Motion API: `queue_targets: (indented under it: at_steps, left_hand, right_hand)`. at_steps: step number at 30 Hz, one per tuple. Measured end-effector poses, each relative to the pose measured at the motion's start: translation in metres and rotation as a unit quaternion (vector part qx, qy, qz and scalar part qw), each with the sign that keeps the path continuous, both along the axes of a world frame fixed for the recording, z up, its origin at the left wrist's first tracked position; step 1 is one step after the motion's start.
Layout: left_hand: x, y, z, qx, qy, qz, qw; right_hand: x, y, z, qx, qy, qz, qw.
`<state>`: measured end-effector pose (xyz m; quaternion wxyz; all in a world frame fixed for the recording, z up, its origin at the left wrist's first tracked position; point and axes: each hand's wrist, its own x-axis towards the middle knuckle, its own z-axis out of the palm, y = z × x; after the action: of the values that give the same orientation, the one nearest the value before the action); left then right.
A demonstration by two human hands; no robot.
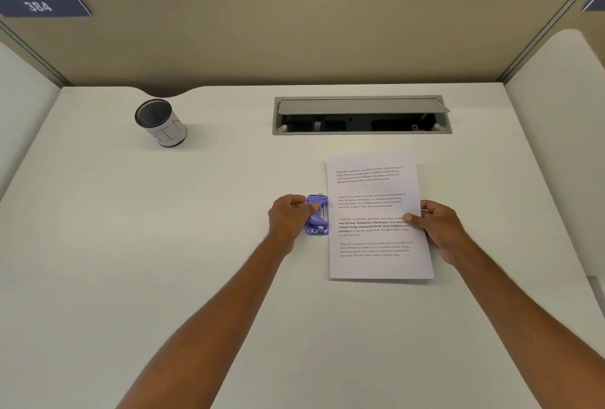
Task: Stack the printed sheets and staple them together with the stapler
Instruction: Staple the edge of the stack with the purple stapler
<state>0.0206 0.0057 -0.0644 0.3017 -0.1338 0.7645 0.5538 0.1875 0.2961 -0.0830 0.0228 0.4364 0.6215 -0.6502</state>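
Stapler gripped by left hand at left edge of sheets, right hand pinching right edge

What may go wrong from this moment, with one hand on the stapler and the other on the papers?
1. The sheets look slightly fanned at their top edge, so stapling now may fix them crooked.
2. The stapler sits at the very left edge of the sheets, so the staple may catch little paper or miss.
3. The right hand holds only the opposite side; pressure from the left hand may shift the sheets.
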Motion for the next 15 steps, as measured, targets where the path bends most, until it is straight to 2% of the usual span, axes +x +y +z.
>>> queue_targets:
  at_steps: [15]
  left_hand:
    - [-0.0008, -0.0014, 0.002, -0.006, 0.001, -0.013, 1.0]
  right_hand:
    - [0.0024, 0.0011, -0.0082, -0.005, -0.006, 0.002, 1.0]
